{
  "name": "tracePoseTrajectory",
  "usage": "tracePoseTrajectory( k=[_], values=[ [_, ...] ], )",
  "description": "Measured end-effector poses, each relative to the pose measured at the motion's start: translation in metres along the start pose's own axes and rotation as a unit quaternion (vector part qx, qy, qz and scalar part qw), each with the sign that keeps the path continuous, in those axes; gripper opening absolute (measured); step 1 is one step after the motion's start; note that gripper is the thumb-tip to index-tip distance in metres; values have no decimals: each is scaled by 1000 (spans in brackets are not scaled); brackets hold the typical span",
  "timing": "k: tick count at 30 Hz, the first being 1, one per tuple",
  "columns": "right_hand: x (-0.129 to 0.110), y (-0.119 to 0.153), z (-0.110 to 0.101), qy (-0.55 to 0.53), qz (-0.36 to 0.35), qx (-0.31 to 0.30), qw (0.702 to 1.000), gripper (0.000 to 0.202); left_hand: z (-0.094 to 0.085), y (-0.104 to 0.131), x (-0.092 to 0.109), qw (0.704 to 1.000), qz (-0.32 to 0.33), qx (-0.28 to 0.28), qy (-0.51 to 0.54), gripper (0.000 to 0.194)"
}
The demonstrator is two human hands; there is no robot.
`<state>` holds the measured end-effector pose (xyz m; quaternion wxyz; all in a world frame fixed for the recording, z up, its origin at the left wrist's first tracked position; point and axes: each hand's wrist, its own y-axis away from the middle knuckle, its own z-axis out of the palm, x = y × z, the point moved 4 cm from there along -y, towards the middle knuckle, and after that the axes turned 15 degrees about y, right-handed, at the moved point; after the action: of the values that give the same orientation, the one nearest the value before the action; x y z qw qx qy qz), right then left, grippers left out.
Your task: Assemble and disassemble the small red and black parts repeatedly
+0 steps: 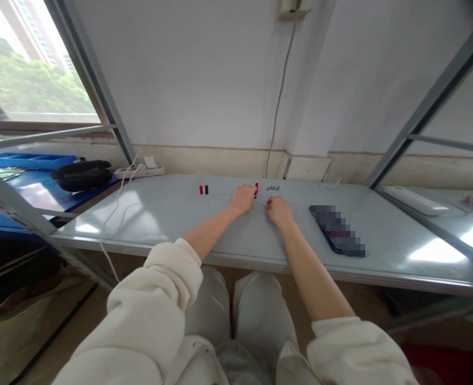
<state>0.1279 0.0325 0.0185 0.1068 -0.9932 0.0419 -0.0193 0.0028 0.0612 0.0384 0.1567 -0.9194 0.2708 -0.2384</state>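
My left hand (pixel 243 198) rests low over the grey tabletop, its fingers curled together. Right at its fingertips is a small red piece (pixel 256 185) with something black below it; whether the fingers grip it or only touch it is unclear. To the right, my right hand (pixel 280 210) is closed in a pinch, and what lies between thumb and finger is too small to name. Several tiny grey metal parts (pixel 273 188) lie just beyond that hand. Left of my left hand, a small red cylinder (pixel 201 189) and a small black cylinder (pixel 206 189) are side by side.
A dark phone-like slab (pixel 336 231), partly blurred out, lies on the table (pixel 172 214) at right. A power strip (pixel 140 171) with white cables sits at the back left. Metal frame posts flank both sides. A black case (pixel 82 175) and blue tray (pixel 36 160) occupy the neighbouring table.
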Motion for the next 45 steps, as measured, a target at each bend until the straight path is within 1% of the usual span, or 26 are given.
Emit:
tracePoseTrajectory(
  k=[3, 6, 11, 14, 17, 22, 25, 28, 31, 37, 41, 45],
  values=[
    [-1, 1, -1, -6, 0, 0, 1000, 23, -4, -2, -9, 998, -28, 22, 52, 20],
    [-2, 1, -2, -23, 1, -1, 1000, 23, -14, 3, -24, 986, -75, 62, 137, 16],
    [-7, -3, -1, -93, -23, 24, 995, 20, -28, 21, -46, 942, -138, 130, 277, 13],
    [-9, -5, 2, -130, -33, 30, 991, 18, -26, 30, -55, 908, -171, 149, 351, 10],
    [-12, -7, 5, -163, -46, 28, 985, 15, -18, 36, -58, 887, -176, 146, 401, 10],
    [-18, -10, 8, -217, -61, 52, 973, 12, -11, 39, -58, 883, -170, 128, 418, 10],
    [-20, -10, 9, -235, -69, 54, 968, 11, -12, 40, -63, 880, -183, 138, 416, 10],
    [-21, -10, 9, -238, -86, 46, 966, 11, -13, 41, -68, 870, -200, 153, 423, 11],
    [-22, -9, 8, -228, -104, 44, 967, 11, -11, 40, -70, 863, -204, 149, 437, 13],
    [-22, -9, 9, -233, -124, 47, 963, 14, -12, 39, -71, 863, -203, 147, 439, 14],
    [-23, -9, 9, -249, -139, 53, 957, 16, -13, 39, -68, 844, -204, 141, 475, 14],
    [-25, -7, 8, -263, -149, 46, 952, 17, -12, 40, -62, 823, -211, 115, 514, 10]
  ],
)
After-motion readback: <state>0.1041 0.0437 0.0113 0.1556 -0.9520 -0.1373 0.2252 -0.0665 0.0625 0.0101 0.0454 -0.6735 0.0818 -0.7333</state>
